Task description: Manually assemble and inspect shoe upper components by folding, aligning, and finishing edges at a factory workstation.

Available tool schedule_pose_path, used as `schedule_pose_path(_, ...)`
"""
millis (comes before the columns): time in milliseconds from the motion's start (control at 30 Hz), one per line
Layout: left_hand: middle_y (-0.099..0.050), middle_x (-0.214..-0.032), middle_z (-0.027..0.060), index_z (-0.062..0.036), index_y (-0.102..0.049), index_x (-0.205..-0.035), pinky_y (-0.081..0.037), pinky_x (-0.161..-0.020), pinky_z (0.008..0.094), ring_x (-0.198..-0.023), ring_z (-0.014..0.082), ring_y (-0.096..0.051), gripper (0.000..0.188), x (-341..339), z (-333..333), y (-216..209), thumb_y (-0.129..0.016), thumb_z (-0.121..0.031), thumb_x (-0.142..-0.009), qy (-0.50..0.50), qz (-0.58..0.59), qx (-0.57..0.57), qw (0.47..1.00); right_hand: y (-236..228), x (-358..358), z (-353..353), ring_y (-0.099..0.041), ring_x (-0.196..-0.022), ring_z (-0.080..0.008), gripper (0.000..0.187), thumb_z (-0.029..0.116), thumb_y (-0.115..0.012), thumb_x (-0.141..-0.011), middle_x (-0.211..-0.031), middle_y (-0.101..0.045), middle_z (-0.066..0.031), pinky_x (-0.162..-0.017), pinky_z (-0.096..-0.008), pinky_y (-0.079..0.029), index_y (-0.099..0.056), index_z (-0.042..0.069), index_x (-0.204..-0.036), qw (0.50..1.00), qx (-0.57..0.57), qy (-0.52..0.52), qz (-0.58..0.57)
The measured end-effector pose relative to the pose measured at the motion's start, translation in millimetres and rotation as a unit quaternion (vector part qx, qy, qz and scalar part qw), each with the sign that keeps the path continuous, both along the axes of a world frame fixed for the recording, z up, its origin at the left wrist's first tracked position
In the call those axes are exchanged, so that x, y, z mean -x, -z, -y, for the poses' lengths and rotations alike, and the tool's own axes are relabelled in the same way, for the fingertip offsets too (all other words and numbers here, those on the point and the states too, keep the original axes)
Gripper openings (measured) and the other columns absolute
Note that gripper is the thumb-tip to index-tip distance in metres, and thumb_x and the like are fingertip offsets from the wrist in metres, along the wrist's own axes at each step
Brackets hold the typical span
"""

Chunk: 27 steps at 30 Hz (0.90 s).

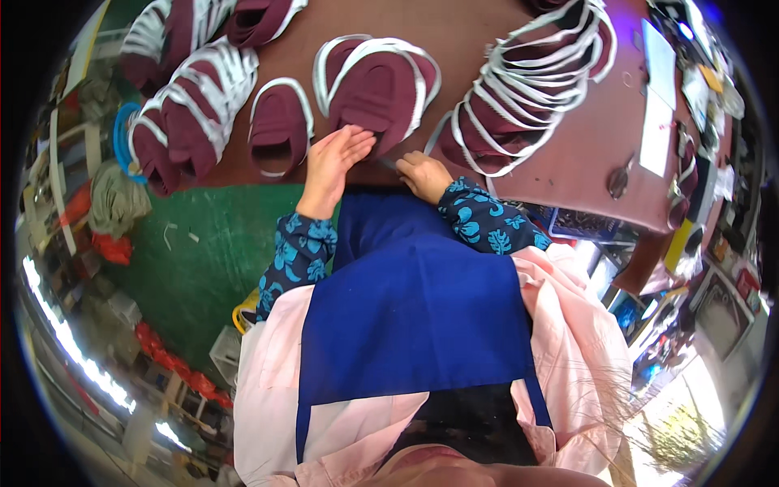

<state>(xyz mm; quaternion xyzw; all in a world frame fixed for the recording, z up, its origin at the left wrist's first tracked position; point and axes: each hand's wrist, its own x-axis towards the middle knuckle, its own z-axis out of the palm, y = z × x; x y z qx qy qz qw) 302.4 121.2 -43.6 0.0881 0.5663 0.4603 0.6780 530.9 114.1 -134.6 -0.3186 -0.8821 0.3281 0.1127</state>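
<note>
My left hand (pixel 334 166) has its fingers stretched out against the near edge of a maroon shoe upper (pixel 377 89) with white edging. That upper lies on top of at least one other like it. Close to the table's near edge, my right hand (pixel 424 176) has curled fingers beside a thin greyish strip; what they hold, if anything, is hidden. A single maroon upper (pixel 280 122) lies just left of my left hand. Beyond my right hand, a long nested row of uppers (pixel 527 97) fans away to the far right.
More uppers (pixel 195 114) stand in rows at the left of the brown table (pixel 568 174). White sheets (pixel 656 134) and a small dark oval object (pixel 618 183) lie at the right. A blue coil (pixel 126 142) hangs by the left edge, above the green floor (pixel 211 243).
</note>
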Motion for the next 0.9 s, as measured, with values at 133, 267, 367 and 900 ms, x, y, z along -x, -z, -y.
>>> schedule_pose_path(133, -0.067, -0.119, 0.0226, 0.0101, -0.058, -0.124, -0.054, -0.094, 0.0366, -0.109, 0.0302, -0.068, 0.042, -13, 3, 7, -0.063, -0.023, -0.099, 0.115, -0.194, -0.068, 0.972, -5, -19, -10, -0.061, -0.089, -0.0307, 0.017, 0.014, -0.07, -0.079, -0.089, -0.059, -0.01, -0.076, -0.0423, -0.052, -0.059, 0.008, -0.091, 0.997, -0.004, 0.078, -0.023)
schedule_pose_path(267, -0.058, -0.12, 0.0196, 0.0037, -0.053, -0.131, -0.038, -0.103, 0.052, -0.121, 0.0427, -0.047, 0.061, -37, 14, 11, -0.077, -0.02, -0.08, 0.344, -0.623, -0.352, 0.608, -12, -21, -3, -0.064, -0.087, -0.033, 0.014, 0.015, -0.07, -0.08, -0.087, -0.061, -0.0105, -0.077, -0.0433, -0.052, -0.061, 0.008, -0.088, 0.994, 0.04, 0.088, -0.041)
schedule_pose_path(367, -0.059, -0.114, 0.0175, 0.0041, -0.056, -0.12, -0.041, -0.101, 0.047, -0.12, 0.0385, -0.048, 0.053, -35, 10, 31, -0.077, -0.014, -0.076, 0.406, -0.701, -0.3, 0.503, -25, -19, -1, -0.065, -0.088, -0.0323, 0.011, 0.015, -0.068, -0.083, -0.087, -0.062, -0.01, -0.076, -0.0424, -0.052, -0.062, 0.009, -0.09, 0.991, 0.059, 0.104, -0.06)
schedule_pose_path(900, -0.064, -0.081, 0.0173, -0.0003, -0.062, -0.092, -0.047, -0.075, 0.0456, -0.081, 0.0342, -0.063, 0.025, -81, -10, 29, -0.074, -0.018, -0.078, 0.54, -0.577, -0.313, 0.526, -120, -113, -80, -0.066, -0.069, -0.0212, 0.007, 0.007, -0.064, -0.094, -0.08, -0.068, -0.0126, -0.066, -0.0308, -0.052, -0.067, 0.0, -0.096, 0.815, 0.021, 0.542, -0.206)
